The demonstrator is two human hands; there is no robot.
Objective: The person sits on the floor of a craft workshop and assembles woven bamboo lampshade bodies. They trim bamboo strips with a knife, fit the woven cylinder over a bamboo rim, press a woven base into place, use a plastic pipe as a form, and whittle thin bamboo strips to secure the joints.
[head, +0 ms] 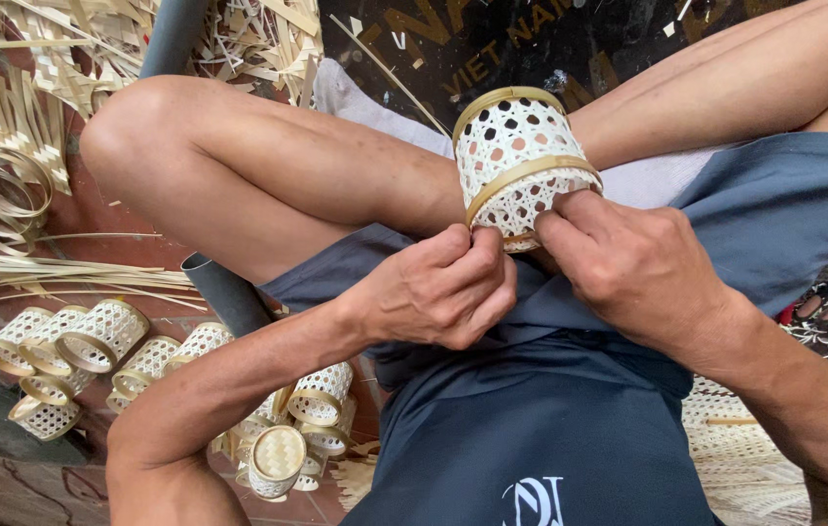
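Hands (453, 287) (628, 258) curl, pinching woven basket's (516, 156) lower rim.

My left hand (443, 287) is curled into a loose fist, knuckles up, thumb and forefinger pinched together at the top. My right hand (628, 258) sits just beside it, back of the hand toward me, fingers bent and tucked under, thumb pressing forward; the two thumbs nearly touch. My left forearm runs up from the lower left, elbow bent low. My right forearm comes in from the lower right edge, wrist slightly cocked. Both hands rest over my lap, between my bare, bent legs.
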